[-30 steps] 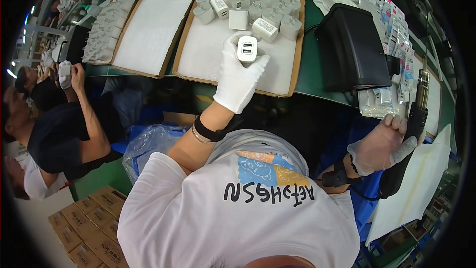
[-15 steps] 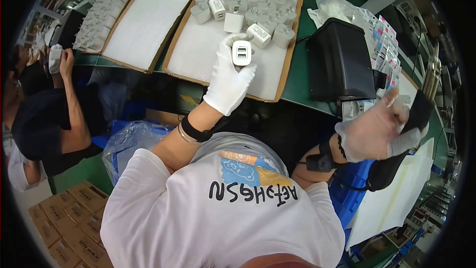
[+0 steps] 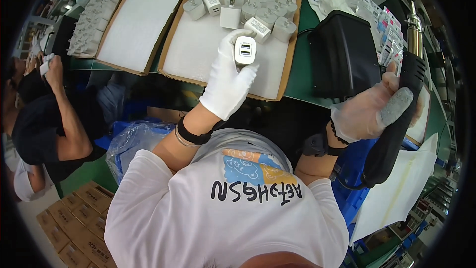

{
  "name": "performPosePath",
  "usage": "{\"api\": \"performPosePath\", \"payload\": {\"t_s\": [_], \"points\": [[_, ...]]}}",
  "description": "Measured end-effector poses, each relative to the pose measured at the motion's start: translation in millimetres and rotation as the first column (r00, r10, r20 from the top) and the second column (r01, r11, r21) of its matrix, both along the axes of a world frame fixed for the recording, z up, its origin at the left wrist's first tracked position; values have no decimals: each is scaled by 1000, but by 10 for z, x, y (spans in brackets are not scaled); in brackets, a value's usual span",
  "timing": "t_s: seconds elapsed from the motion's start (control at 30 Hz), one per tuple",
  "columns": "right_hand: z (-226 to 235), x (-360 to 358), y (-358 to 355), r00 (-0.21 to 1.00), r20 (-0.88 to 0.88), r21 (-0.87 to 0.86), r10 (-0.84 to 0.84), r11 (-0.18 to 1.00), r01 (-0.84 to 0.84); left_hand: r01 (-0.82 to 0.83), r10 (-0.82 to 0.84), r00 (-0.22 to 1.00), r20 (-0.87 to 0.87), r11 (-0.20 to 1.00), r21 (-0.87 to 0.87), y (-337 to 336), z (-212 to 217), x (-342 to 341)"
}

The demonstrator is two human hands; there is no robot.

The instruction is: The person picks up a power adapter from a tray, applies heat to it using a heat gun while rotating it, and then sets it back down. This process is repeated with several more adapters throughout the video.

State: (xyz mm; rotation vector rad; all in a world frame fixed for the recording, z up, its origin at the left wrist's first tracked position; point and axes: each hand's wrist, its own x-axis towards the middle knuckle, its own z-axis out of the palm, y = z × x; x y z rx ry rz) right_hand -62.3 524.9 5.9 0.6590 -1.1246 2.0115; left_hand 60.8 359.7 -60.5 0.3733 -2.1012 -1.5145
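Observation:
My left hand (image 3: 229,77), in a white glove, is closed around a white USB wall charger (image 3: 245,50). The charger's face with two USB ports points up at me. On the right, my right hand (image 3: 369,111), in a thin translucent glove with a grey fingertip cover, is wrapped around the black handle of a hot-air gun (image 3: 409,72). The gun's metal nozzle points up and away. Beyond my left hand, several white chargers stand on a foam-lined cardboard tray (image 3: 191,64), many with their prongs up. One charger (image 3: 258,29) lies tilted close to my fingers.
A second lined tray (image 3: 134,34) is on the left, beside more chargers (image 3: 94,27). Between my hands stands a black box-shaped device (image 3: 342,54). Printed packets (image 3: 391,42) lie behind it. Another person (image 3: 54,114) works at the left; cartons (image 3: 79,218) are stacked on the floor.
My right hand has closed on the hot-air gun, whose nozzle has swung up and left. The left hand still holds the charger, shifted only slightly.

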Motion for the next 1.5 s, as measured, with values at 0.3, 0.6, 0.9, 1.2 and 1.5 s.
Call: {"api": "performPosePath", "payload": {"t_s": [0.3, 0.6, 0.9, 1.2, 1.5], "points": [[-42, -12, -36, 999, -30, -2, -24, 1000, 24, 49, -55, 998, 15, 969, 243, 85, 101, 9], [-31, 8, -69, 997, 38, -4, -66, 998, 66, 137, -143, 990, -6, 934, 329, 116, 150, 43], [-9, 36, -80, 995, 6, 88, -96, 992, 95, 172, -163, 985, -55, 918, 357, 107, 157, 75], [-2, 64, -139, 995, 97, -58, -29, 998, 34, 166, -154, 986, -62, 894, 417, 79, 170, 103], [1, 23, -55, 1000, 27, 43, 4, 999, -5, 187, -162, 982, -96, 894, 406, 54, 111, 124]]}}
